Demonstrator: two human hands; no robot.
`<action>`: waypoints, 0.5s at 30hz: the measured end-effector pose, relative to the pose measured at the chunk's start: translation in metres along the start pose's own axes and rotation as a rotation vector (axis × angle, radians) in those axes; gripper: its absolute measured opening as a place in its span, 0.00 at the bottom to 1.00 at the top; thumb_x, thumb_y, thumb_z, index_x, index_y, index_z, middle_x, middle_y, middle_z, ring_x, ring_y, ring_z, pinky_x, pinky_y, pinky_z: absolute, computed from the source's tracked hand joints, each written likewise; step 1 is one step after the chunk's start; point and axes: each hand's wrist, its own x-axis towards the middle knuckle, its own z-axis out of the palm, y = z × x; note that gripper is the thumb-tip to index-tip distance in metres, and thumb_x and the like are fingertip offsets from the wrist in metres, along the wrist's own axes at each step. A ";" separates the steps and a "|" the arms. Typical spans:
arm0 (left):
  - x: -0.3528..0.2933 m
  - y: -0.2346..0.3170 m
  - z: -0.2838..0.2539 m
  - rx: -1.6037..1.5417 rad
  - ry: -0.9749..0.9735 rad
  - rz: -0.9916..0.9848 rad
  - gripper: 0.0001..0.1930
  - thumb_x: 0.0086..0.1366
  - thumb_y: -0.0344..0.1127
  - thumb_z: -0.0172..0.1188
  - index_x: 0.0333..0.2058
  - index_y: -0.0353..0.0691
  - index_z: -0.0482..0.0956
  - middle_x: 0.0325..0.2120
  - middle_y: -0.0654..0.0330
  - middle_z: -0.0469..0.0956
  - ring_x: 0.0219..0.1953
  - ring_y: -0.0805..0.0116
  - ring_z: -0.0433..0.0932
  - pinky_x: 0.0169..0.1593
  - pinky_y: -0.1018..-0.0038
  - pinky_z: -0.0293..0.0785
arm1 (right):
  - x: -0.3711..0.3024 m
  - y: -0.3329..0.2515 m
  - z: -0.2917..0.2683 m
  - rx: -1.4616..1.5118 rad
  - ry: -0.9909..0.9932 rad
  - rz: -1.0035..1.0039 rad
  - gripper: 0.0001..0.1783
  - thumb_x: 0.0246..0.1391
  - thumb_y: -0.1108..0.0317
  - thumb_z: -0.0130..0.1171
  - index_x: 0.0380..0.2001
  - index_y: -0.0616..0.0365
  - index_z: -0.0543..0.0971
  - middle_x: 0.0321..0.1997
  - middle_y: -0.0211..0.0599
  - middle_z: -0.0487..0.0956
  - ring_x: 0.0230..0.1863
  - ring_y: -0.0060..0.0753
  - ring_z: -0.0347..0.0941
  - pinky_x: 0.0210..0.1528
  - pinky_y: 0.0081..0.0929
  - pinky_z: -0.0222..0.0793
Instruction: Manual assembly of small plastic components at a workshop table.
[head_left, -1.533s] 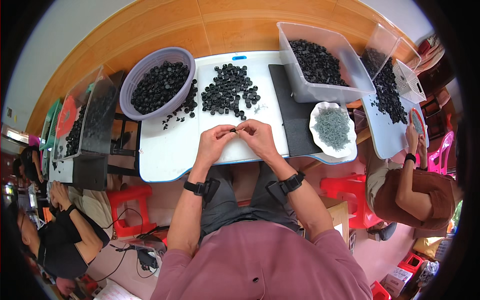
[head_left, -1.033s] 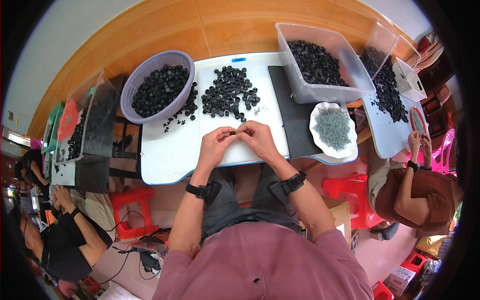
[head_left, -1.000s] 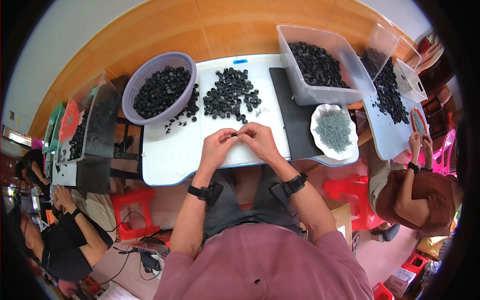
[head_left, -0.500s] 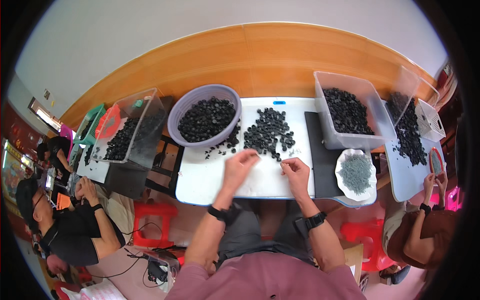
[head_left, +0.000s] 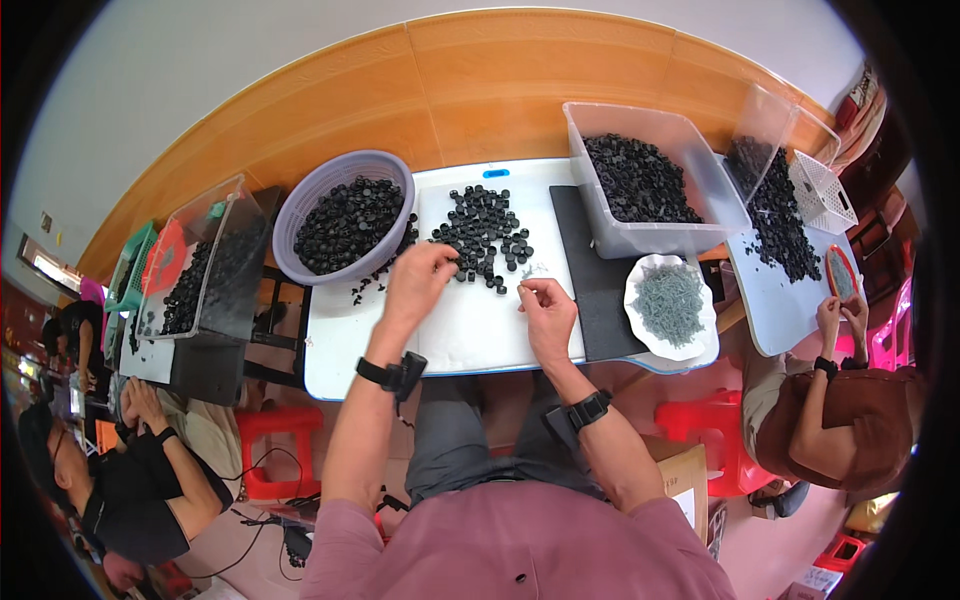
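Observation:
Small black round caps (head_left: 480, 225) lie in a loose pile on the white table (head_left: 470, 335). At the pile's near left edge is my left hand (head_left: 418, 288), its thumb and fingers closed on a black cap. My right hand (head_left: 549, 318) hovers over the table at the pile's near right, fingertips pinched together; whatever they hold is too small to make out. Just beyond those fingertips lie a few small grey pieces (head_left: 535, 270). A white scalloped dish (head_left: 692, 347) full of similar grey pieces stands to the right.
A purple basket (head_left: 284, 232) of black caps stands at left, with loose bits beside it. On the right, a clear bin (head_left: 650, 238) of black parts rests on a dark board (head_left: 590, 300). Co-workers sit on both sides, near red stools (head_left: 280, 425).
The view has shifted, so the table appears further left. My left hand has moved outward to the pile's left edge. My right hand remains pinched near the grey pieces.

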 end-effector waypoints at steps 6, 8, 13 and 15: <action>-0.014 0.008 0.035 0.203 -0.103 -0.158 0.14 0.56 0.30 0.70 0.43 0.41 0.82 0.33 0.56 0.76 0.38 0.56 0.79 0.44 0.62 0.76 | 0.000 0.000 0.000 -0.005 0.001 0.015 0.03 0.56 0.77 0.65 0.34 0.65 0.83 0.26 0.27 0.80 0.25 0.12 0.72 0.27 0.15 0.70; -0.009 0.008 0.036 0.249 -0.134 -0.182 0.13 0.56 0.30 0.70 0.42 0.41 0.83 0.34 0.56 0.76 0.41 0.56 0.79 0.45 0.61 0.76 | 0.000 0.000 0.000 0.005 0.010 0.017 0.03 0.56 0.77 0.66 0.34 0.65 0.83 0.26 0.27 0.80 0.24 0.12 0.72 0.27 0.14 0.70; -0.008 0.007 0.039 0.291 -0.156 -0.125 0.12 0.57 0.31 0.70 0.41 0.40 0.83 0.35 0.55 0.77 0.42 0.54 0.79 0.47 0.61 0.77 | -0.001 0.000 0.001 0.002 0.013 0.033 0.03 0.56 0.77 0.66 0.34 0.65 0.83 0.25 0.26 0.80 0.24 0.12 0.72 0.27 0.14 0.69; -0.009 0.004 0.041 0.295 -0.158 -0.121 0.12 0.57 0.31 0.70 0.40 0.40 0.83 0.35 0.55 0.77 0.42 0.53 0.79 0.47 0.61 0.77 | -0.001 -0.002 0.003 0.004 0.007 0.033 0.03 0.56 0.77 0.66 0.34 0.64 0.83 0.25 0.25 0.80 0.24 0.12 0.72 0.27 0.14 0.69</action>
